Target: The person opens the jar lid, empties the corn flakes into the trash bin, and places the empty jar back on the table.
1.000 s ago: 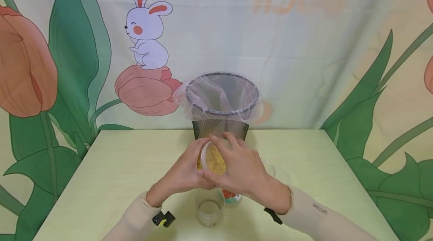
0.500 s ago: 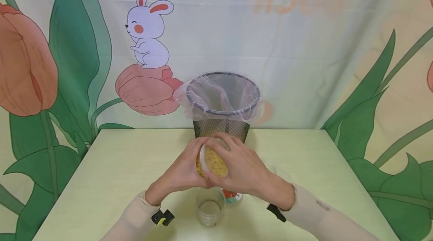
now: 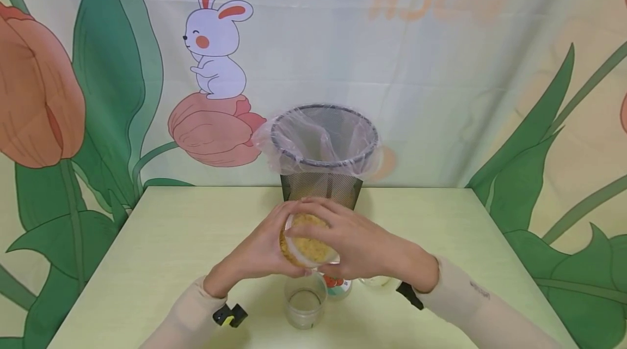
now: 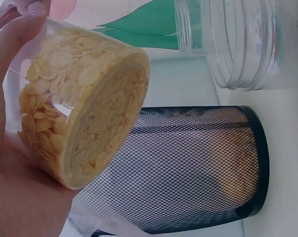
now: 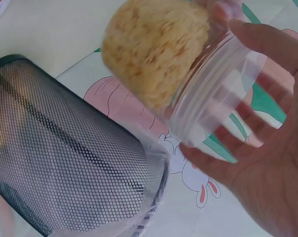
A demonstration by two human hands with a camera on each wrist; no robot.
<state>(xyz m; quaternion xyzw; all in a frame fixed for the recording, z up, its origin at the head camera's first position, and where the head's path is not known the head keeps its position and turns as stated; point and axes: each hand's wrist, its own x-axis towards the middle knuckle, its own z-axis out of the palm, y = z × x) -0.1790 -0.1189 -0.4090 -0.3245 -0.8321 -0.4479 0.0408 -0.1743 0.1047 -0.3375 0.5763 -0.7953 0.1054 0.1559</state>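
My left hand [image 3: 259,243] grips a clear plastic jar [image 4: 53,113] packed with yellow flakes, like cornflakes. The jar is tipped on its side above the table, with its translucent lid [image 5: 208,98] towards my right hand [image 3: 362,245]. In the right wrist view, the thumb and fingertips of that hand are spread round the lid's rim. Yellow flakes show through the lid [image 3: 308,243] between the fingers in the head view. Below the hands stands a clear open jar [image 3: 305,305], with no contents visible. My right fingers partly cover the lid.
Behind the hands stands a black mesh bin [image 3: 320,188], lined with a pinkish plastic bag [image 3: 313,136]. A round item with a red and green print [image 3: 337,285] lies beside the open jar. A clear item [image 3: 374,281] shows partly under my right wrist. A printed curtain hangs behind the table.
My right hand has shifted its fingers on the lid and its wrist has moved right and slightly down. The jar has turned so more of the lid shows. My left hand keeps its grip.
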